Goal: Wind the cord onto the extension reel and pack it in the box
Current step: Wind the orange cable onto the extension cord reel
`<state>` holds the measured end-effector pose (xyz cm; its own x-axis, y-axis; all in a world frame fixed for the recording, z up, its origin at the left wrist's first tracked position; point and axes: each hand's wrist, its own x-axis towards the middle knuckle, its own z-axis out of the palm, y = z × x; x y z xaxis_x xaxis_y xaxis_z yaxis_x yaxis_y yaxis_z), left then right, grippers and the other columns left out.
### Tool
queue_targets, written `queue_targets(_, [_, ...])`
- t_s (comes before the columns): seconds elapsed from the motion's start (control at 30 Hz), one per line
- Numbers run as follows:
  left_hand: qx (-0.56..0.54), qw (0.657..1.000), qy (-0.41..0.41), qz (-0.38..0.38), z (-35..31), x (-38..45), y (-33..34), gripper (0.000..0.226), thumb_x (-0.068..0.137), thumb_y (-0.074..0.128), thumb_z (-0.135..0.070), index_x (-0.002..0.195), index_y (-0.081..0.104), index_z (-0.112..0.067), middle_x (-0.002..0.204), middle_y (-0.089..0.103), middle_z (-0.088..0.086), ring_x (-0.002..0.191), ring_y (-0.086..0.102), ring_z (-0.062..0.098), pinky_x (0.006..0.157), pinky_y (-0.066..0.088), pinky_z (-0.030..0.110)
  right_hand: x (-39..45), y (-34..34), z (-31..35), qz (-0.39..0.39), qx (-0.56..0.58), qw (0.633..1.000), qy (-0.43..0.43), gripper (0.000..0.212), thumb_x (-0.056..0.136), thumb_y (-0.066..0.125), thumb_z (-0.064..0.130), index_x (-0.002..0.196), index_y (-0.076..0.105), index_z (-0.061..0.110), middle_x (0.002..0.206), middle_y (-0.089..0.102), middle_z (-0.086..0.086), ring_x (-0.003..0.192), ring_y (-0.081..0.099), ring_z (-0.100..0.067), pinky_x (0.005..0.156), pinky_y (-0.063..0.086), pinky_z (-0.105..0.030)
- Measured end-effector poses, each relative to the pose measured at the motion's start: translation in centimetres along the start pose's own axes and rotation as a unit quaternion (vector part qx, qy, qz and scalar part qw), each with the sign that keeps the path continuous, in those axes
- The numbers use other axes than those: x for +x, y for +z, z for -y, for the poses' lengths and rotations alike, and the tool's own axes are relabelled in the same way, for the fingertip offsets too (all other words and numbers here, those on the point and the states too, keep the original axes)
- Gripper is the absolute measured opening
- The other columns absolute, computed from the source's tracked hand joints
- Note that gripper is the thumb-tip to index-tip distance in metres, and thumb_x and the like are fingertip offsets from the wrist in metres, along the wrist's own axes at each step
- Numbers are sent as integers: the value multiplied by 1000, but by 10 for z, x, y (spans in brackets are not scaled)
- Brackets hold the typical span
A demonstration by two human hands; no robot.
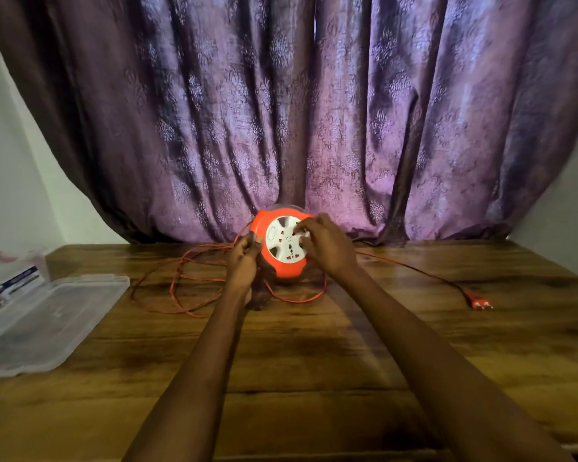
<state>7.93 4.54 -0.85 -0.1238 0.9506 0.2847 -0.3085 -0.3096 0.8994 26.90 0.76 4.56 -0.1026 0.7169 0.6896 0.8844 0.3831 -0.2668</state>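
Observation:
An orange extension reel (282, 265) with a white socket face stands tilted at the far middle of the wooden table (314, 361). My left hand (244, 260) grips its left rim, where the cord comes out. My right hand (327, 245) has its fingers curled onto the white face at the right, pinching the winding knob. The thin orange cord (181, 278) lies in loose loops on the table left of the reel. Another stretch runs right to the orange plug (480, 303).
A clear plastic box lid (47, 321) lies at the table's left edge, with the clear box (10, 278) holding small items behind it. A purple curtain (297, 111) hangs right behind the reel.

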Motion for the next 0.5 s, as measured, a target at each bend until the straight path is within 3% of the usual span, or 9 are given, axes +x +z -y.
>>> queue_targets(0.03, [-5, 1000, -10, 9, 0, 1, -2, 12, 88, 69, -26, 97, 75, -21, 94, 71, 9, 87, 62, 26, 81, 51, 45, 1, -2, -4, 11, -63, 991, -117, 27, 82, 60, 27, 108, 68, 32, 115, 61, -3, 101, 57, -26, 77, 49, -39])
queue_targets(0.1, [-5, 999, -25, 25, 2, 4, -4, 10, 92, 66, -20, 98, 74, -17, 91, 75, 7, 76, 65, 18, 75, 56, 40, 5, -7, -10, 56, -162, 947, -270, 39, 80, 47, 34, 115, 65, 38, 130, 56, -3, 114, 51, -27, 85, 43, -40])
queue_targets(0.17, [11, 999, -26, 34, 2, 3, -5, 9, 93, 65, -17, 97, 73, -13, 80, 73, -2, 63, 61, 10, 68, 54, 34, 10, -16, -9, 99, -212, 911, -340, 41, 83, 46, 36, 120, 62, 43, 137, 54, -6, 122, 50, -29, 90, 41, -41])
queue_targets(0.23, [15, 998, -29, 46, 3, 2, -5, 18, 93, 66, -15, 108, 71, -6, 85, 74, -2, 67, 62, 9, 72, 53, 32, 13, -22, -8, 112, -241, 886, -380, 40, 88, 56, 29, 123, 61, 46, 135, 57, -10, 120, 55, -32, 90, 43, -43])
queue_targets(0.3, [16, 998, -37, 54, 2, 0, -3, 26, 96, 62, -12, 118, 65, -1, 76, 73, -8, 60, 62, 2, 61, 53, 23, 13, -24, -10, 105, -294, 859, -405, 43, 91, 58, 27, 127, 57, 49, 134, 58, -10, 116, 56, -33, 88, 43, -43])
queue_targets(0.37, [9, 997, -38, 63, 0, -3, 3, 21, 98, 57, -9, 118, 63, -5, 65, 70, -12, 51, 59, -3, 50, 50, 17, 12, -22, -10, 99, -331, 848, -401, 44, 93, 47, 28, 129, 54, 52, 132, 59, -12, 111, 56, -33, 86, 41, -42])
queue_targets(0.43, [12, 997, -34, 66, -3, -9, 10, 10, 99, 56, -9, 106, 62, -13, 56, 64, -12, 44, 56, -2, 47, 50, 22, 13, -19, -11, 84, -362, 853, -365, 46, 91, 42, 30, 131, 53, 50, 124, 62, -12, 101, 58, -32, 82, 38, -41])
queue_targets(0.5, [8, 998, -16, 59, -4, -15, 14, 6, 97, 61, -15, 91, 60, -17, 53, 56, -9, 42, 53, 9, 49, 54, 33, 11, -17, -5, 64, -362, 886, -284, 51, 84, 58, 42, 134, 52, 46, 110, 69, -9, 94, 59, -32, 81, 36, -41])
